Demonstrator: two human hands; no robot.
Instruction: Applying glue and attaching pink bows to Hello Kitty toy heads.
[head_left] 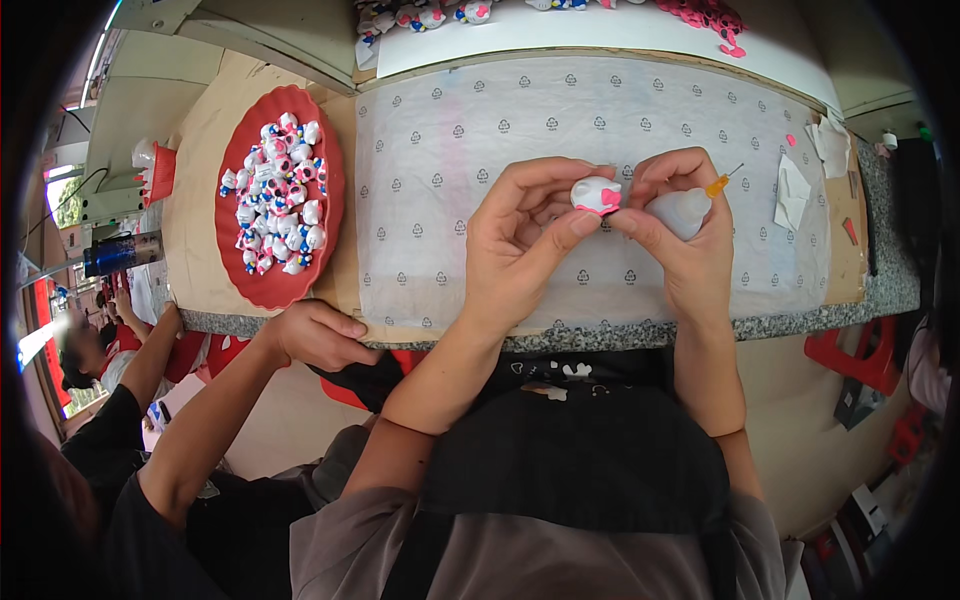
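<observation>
Between the thumb and fingers of my left hand (520,225) is a small white figurine head (590,192) with a pink bow and a pink lower edge. My right hand (695,265) curls round a translucent squeeze bottle (680,212), whose orange cap and thin needle point up and away to the right. My right thumb and fingertips also come up to the figurine head's right side; whether they grip it too, I cannot tell. Both hands hover above a white printed sheet (420,200) on the worktable.
A red scalloped tray (328,235) heaped with small white, pink and blue figurines stands at left. Another person's hand (325,335) rests by the table's front edge. Torn white paper (792,192) lies at right. A shelf (600,38) at the back holds more figurines and pink pieces (705,15).
</observation>
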